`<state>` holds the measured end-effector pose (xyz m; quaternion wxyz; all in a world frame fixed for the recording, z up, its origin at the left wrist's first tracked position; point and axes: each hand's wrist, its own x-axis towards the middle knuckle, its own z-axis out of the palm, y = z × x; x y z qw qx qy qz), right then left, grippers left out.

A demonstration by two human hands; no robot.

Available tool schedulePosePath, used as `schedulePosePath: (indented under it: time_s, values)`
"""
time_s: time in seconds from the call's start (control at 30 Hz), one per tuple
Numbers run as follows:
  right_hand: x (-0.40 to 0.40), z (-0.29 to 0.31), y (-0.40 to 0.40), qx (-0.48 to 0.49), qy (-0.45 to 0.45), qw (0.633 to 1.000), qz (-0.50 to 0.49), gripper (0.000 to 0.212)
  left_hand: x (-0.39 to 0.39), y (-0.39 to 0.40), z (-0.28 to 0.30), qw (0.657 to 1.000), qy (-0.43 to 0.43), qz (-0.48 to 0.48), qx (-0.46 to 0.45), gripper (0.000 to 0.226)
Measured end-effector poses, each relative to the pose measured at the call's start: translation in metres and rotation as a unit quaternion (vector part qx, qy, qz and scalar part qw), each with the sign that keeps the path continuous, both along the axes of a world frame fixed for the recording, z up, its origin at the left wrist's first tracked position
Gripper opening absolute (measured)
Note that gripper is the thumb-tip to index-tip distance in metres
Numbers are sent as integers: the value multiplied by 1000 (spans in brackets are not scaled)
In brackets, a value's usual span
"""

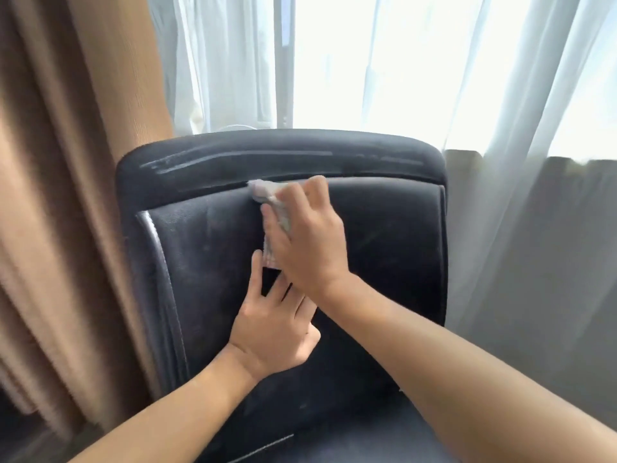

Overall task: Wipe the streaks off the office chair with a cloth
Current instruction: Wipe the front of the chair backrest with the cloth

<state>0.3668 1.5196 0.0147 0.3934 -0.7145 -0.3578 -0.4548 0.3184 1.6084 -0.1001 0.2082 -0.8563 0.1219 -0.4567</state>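
A black leather office chair (384, 228) fills the middle of the view, its backrest facing me. Pale streaks (207, 160) run along the left part of its top band, and faint smudges mark the panel below. My right hand (307, 238) presses a pale folded cloth (267, 192) against the upper middle of the backrest, just under the top seam. My left hand (273, 325) lies flat on the backrest below it, fingers spread, with nothing in it. Part of the cloth is hidden under my right hand.
A brown curtain (73, 195) hangs close to the chair's left side. Sheer white curtains (500, 128) cover the bright window behind and to the right. The chair's dark seat (350, 439) shows at the bottom.
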Motion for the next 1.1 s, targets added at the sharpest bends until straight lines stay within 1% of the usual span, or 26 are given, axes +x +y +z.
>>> schedulePosePath:
  time_s: [0.03, 0.07, 0.1, 0.13, 0.2, 0.23, 0.27, 0.3, 0.33, 0.37, 0.43, 0.47, 0.5, 0.57, 0.63, 0.67, 0.7, 0.73, 0.77, 0.8, 0.87, 0.9, 0.93, 0.97, 1.03, 1.1]
  values:
    - [-21, -1, 16, -39, -24, 998, 48, 18, -11, 1, -1, 999, 16, -31, -7, 42]
    - [-43, -4, 34, -78, -47, 992, 86, 17, -25, 3, -1, 998, 36, -56, -12, 43]
    - [-62, -6, 52, -112, -75, 985, 108, 14, -42, 7, 0, 996, 54, -66, -11, 45]
    - [-76, -9, 66, -139, -98, 978, 118, 11, -60, 14, 5, 996, 62, -62, -4, 42]
    - [-83, -9, 78, -181, -129, 969, 109, 15, -97, 35, 17, 997, 62, -38, -1, 31]
    - [-77, -8, 74, -199, -147, 964, 97, 20, -112, 50, 23, 998, 62, -22, 1, 31]
    - [-68, -5, 64, -206, -158, 963, 76, 24, -124, 65, 27, 998, 56, -3, 8, 39]
    - [-54, -3, 51, -195, -148, 969, 42, 25, -133, 79, 30, 999, 49, 22, 8, 49]
    - [-38, 2, 34, -166, -114, 979, -5, 26, -139, 90, 33, 998, 45, 49, -6, 60]
    - [-19, 7, 15, -128, -67, 987, -67, 27, -141, 97, 34, 996, 46, 72, -36, 70]
    - [17, 20, -22, -45, 58, 983, -168, 29, -137, 100, 34, 989, 65, 77, -106, 86]
    - [31, 28, -34, -3, 117, 975, -191, 29, -134, 98, 31, 985, 78, 62, -140, 91]
    - [39, 34, -39, 26, 156, 967, -201, 30, -130, 94, 27, 980, 92, 46, -172, 94]
    - [34, 40, -20, 63, 174, 962, -199, 28, -127, 89, 22, 969, 114, 17, -220, 95]
    - [-2, 35, 28, 64, 160, 974, -145, 23, -134, 93, 27, 960, 134, -17, -247, 87]
    - [-28, 30, 58, 43, 132, 986, -95, 22, -139, 100, 33, 953, 144, -33, -265, 79]
    - [-55, 23, 87, 7, 96, 995, -35, 20, -145, 109, 41, 946, 143, -48, -287, 68]
    - [-80, 16, 114, -32, 50, 998, 8, 17, -150, 118, 46, 946, 118, -58, -297, 51]
    - [-97, 11, 133, -60, -5, 998, 32, 14, -154, 126, 50, 953, 78, -59, -288, 35]
    - [-104, 10, 142, -78, -56, 995, 40, 12, -159, 132, 52, 963, 42, -53, -261, 28]
    - [-99, 13, 138, -124, -123, 984, 44, 13, -167, 138, 52, 981, 21, -40, -191, 31]
    - [-93, 18, 128, -149, -150, 977, 42, 15, -169, 138, 52, 984, 20, -30, -175, 33]
    - [-86, 24, 114, -161, -163, 973, 34, 18, -170, 136, 54, 984, 16, -16, -175, 35]
    - [-75, 29, 99, -155, -157, 975, 23, 18, -169, 131, 59, 983, 5, -4, -182, 35]
    - [-45, 36, 62, -115, -115, 986, -16, 7, -158, 118, 76, 981, -28, 11, -193, 37]
    - [-10, 39, 14, -98, -48, 991, -84, 18, -139, 104, 98, 979, -42, 17, -196, 46]
